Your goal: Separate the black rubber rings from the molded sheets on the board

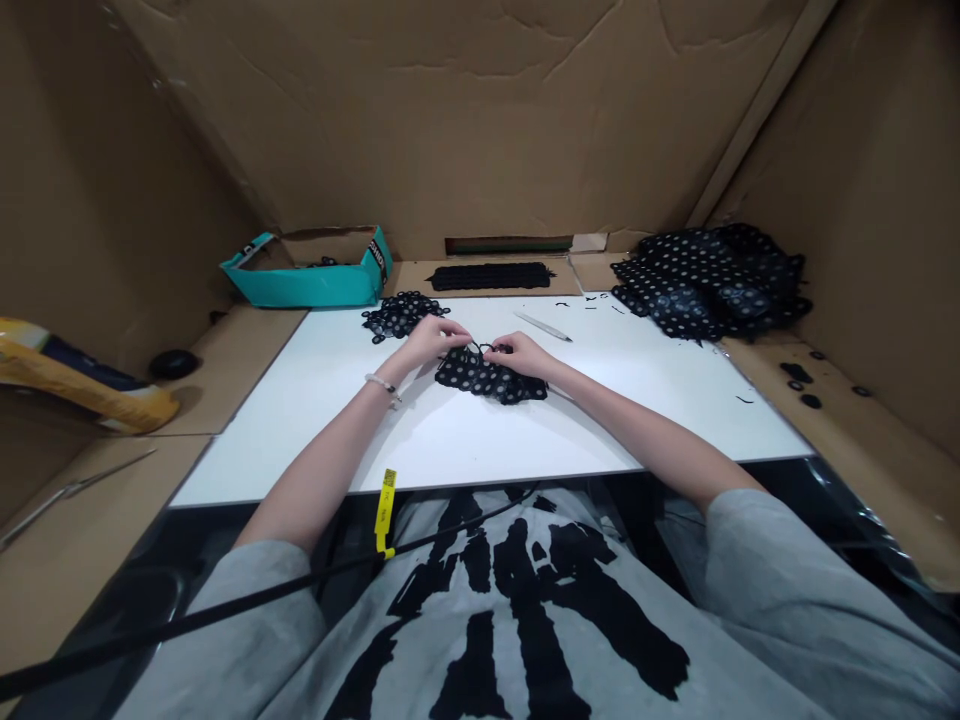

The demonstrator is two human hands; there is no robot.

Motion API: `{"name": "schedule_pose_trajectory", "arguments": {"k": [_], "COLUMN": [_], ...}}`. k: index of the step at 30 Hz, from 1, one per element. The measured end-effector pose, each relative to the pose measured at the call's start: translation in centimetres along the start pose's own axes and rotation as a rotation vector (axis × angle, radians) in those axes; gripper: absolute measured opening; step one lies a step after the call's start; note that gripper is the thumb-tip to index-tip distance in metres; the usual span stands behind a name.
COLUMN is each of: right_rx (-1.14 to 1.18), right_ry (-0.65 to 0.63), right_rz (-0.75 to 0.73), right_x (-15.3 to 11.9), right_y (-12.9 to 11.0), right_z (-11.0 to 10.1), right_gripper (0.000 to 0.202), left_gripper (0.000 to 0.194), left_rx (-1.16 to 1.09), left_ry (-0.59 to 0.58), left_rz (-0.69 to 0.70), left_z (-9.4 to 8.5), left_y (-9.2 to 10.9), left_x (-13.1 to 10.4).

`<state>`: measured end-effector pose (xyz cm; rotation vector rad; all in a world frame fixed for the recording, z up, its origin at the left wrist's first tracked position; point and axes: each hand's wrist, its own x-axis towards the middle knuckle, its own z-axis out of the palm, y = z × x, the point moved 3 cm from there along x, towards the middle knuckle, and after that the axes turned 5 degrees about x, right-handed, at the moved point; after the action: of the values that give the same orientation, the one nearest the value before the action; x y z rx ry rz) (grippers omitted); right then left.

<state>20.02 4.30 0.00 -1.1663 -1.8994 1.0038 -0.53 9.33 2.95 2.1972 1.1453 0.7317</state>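
Near the middle of the white board, a small black piece with rows of pale round dots (491,378) lies below my hands. My left hand (433,338) pinches a thin black cord (477,347) at the top edge of this piece. My right hand (523,355) has thumb and fingers pressed together on the same cord, close to the left fingertips. The cord forms a small loop between the two hands. Just behind my left hand sits a loose heap of similar dotted black pieces (401,315).
A teal open box (311,287) stands back left; black braided strips (491,276) lie at the back. A white pen (541,326) rests behind my right hand. A large dotted black pile (712,280) is back right. Tweezers (71,490) and a yellow pack (82,375) are left.
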Motion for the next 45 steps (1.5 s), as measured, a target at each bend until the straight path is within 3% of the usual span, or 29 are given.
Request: {"name": "schedule_pose_trajectory", "arguments": {"k": [4, 7, 9, 14, 17, 23, 28, 36, 39, 43, 45], "right_rx": [-0.001, 0.005, 0.007, 0.032, 0.027, -0.017, 0.068, 0.124, 0.105, 0.078, 0.077], "right_ry": [-0.007, 0.000, 0.008, 0.010, 0.006, 0.053, 0.020, 0.043, 0.046, 0.038, 0.041], "right_rz": [0.021, 0.035, 0.045, -0.019, -0.064, -0.073, -0.056, -0.041, -0.011, 0.049, 0.063], "right_x": [-0.2, -0.4, -0.5, -0.3, -0.2, -0.3, -0.2, -0.1, -0.1, -0.2, -0.2], "right_y": [-0.2, -0.4, -0.4, -0.4, -0.3, -0.7, -0.8, -0.6, -0.4, -0.2, -0.1], "right_z": [-0.1, -0.1, -0.1, -0.3, -0.4, -0.3, 0.3, 0.2, 0.1, 0.2, 0.2], "right_gripper": [0.037, 0.038, 0.040, 0.044, 0.041, 0.030, 0.041, 0.038, 0.037, 0.032, 0.030], "left_gripper": [0.035, 0.038, 0.042, 0.049, 0.046, 0.038, 0.061, 0.034, 0.030, 0.034, 0.035], "left_rx": [0.033, 0.186, 0.227, 0.233, 0.195, 0.060, -0.047, -0.011, -0.044, -0.055, 0.075], "left_ry": [0.429, 0.551, 0.487, -0.045, -0.190, -0.189, -0.172, -0.069, 0.052, 0.507, 0.629], "left_rz": [-0.162, -0.199, -0.139, 0.106, 0.146, 0.147, 0.069, 0.135, 0.097, -0.198, -0.302], "left_z": [-3.9, -5.3, -5.0, -1.1, 0.6, 1.4, 1.5, 1.4, 1.0, -2.2, -3.9], "left_y": [-3.6, -4.8, -4.3, -0.5, 0.7, 1.8, 2.2, 1.4, 0.6, -2.9, -4.3], "left_x": [0.0, -0.5, -0.5, -0.4, -0.6, -1.0, -1.2, -0.4, 0.0, 0.1, -0.2]}}
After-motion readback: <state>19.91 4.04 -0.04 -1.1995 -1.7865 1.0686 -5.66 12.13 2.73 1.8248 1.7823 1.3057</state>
